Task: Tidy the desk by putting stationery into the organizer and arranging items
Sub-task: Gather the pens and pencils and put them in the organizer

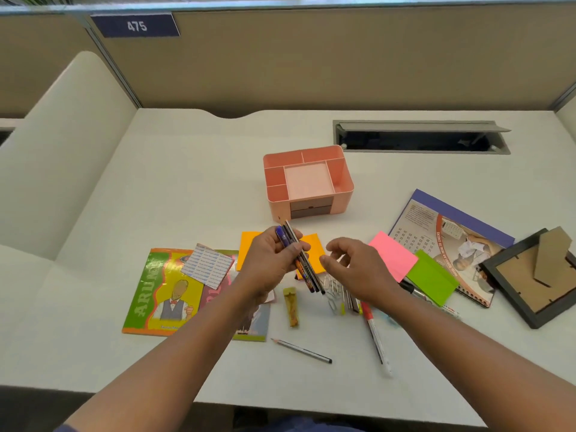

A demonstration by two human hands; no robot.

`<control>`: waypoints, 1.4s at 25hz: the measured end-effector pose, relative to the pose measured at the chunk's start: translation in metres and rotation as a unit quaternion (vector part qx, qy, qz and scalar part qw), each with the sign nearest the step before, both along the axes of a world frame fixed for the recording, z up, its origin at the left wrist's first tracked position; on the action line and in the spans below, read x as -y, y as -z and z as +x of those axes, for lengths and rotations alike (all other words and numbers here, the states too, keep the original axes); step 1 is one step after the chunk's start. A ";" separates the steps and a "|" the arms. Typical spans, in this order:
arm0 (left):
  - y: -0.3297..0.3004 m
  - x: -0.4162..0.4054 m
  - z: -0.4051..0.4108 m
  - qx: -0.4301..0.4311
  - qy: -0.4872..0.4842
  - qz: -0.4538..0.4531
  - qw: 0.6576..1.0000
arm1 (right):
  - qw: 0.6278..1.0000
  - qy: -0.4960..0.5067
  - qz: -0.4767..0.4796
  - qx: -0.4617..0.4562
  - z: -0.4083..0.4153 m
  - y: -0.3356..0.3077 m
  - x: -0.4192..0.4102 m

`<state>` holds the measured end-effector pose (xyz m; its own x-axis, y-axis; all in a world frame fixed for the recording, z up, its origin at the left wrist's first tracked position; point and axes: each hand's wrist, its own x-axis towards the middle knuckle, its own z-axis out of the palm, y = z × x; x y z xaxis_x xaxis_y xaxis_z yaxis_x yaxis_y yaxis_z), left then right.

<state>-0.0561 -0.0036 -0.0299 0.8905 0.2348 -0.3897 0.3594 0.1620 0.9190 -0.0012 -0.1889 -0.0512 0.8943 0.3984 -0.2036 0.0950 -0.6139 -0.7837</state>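
1. Gripping a small bundle of pens, the left hand holds them just above the centre of the frame, fingers wrapped round the middle so both ends stick out.
2. The right hand hovers just beside the bundle with its fingers loosely spread and curled; it holds nothing.
3. Above the hands, in the middle of the frame, the pink organizer stands on the white desk. Its compartments look empty, so by my reading the sorting has barely begun.
4. Still loose on the desk: a pencil at lower centre, a red-capped marker to its right, a black marker near the green note, some paper clips under the right hand, and a small yellow packet.
5. Sticky notes wait too: orange behind the hands, pink and green toward the right.
6. The booklets at lower left, the calendar and the face-down picture frame at the right edge are not yet arranged.
7. Judging from this, dropping the bundle into a tall compartment is the step in hand, with most of the tidying left.
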 end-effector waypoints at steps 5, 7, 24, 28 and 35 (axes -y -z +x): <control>-0.027 -0.037 0.050 0.138 -0.058 0.168 0.974 | 0.947 -0.115 -0.213 0.210 0.067 -0.015 -0.021; -0.035 -0.050 0.072 0.164 -0.074 0.205 0.962 | 0.926 -0.152 -0.271 0.216 0.085 -0.014 -0.030; 0.017 -0.084 0.165 0.037 -0.024 0.344 0.938 | 0.913 -0.201 -0.305 0.181 0.102 0.009 -0.035; 0.020 -0.079 0.168 0.018 -0.053 0.343 0.938 | 0.912 -0.195 -0.308 0.185 0.100 0.011 -0.036; 0.022 -0.078 0.150 0.034 -0.050 0.389 0.919 | 0.909 -0.195 -0.314 0.192 0.099 0.012 -0.035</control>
